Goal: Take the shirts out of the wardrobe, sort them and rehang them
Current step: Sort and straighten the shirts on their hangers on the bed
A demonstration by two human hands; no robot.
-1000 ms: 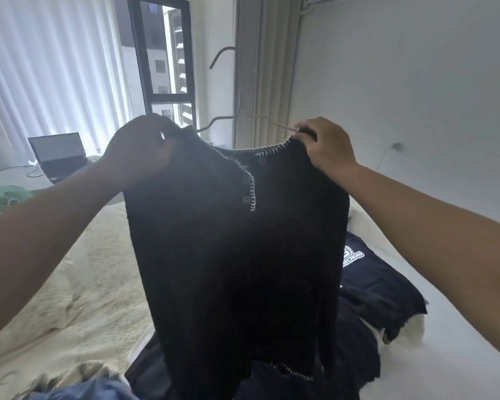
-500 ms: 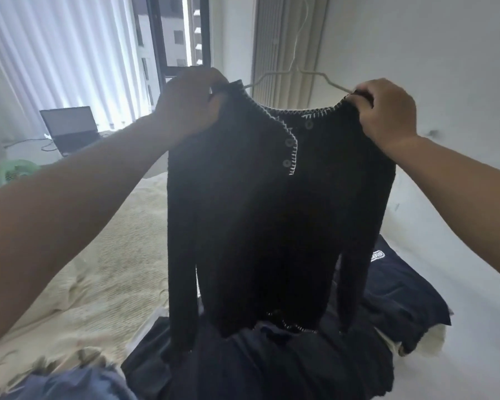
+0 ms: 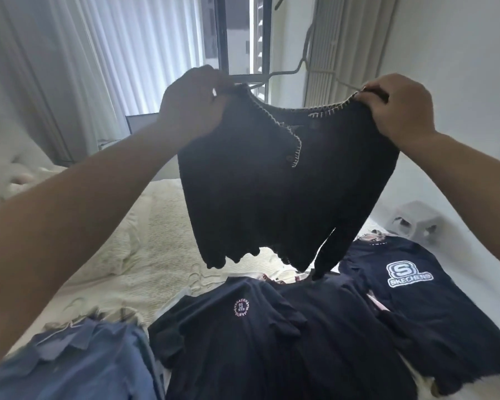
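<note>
A black knit cardigan (image 3: 272,192) with white stitched trim hangs in the air on a thin wire hanger (image 3: 298,67), whose hook rises behind the neckline. My left hand (image 3: 194,108) grips the cardigan's left shoulder, and my right hand (image 3: 396,111) grips its right shoulder. Below it, on the bed, lie a dark navy shirt with a round pink logo (image 3: 243,327), a navy Skechers shirt (image 3: 410,293) and a blue shirt (image 3: 78,368) at the lower left.
A cream textured blanket (image 3: 145,255) covers the bed's left side, with white sheet (image 3: 474,215) to the right. A white crumpled bag (image 3: 416,220) lies by the wall. White curtains (image 3: 113,67) and a dark window frame (image 3: 223,39) stand behind.
Both hands have lifted the cardigan higher, so its hem now hangs above the shirts. The view has tilted down, showing the shirts laid out on the bed.
</note>
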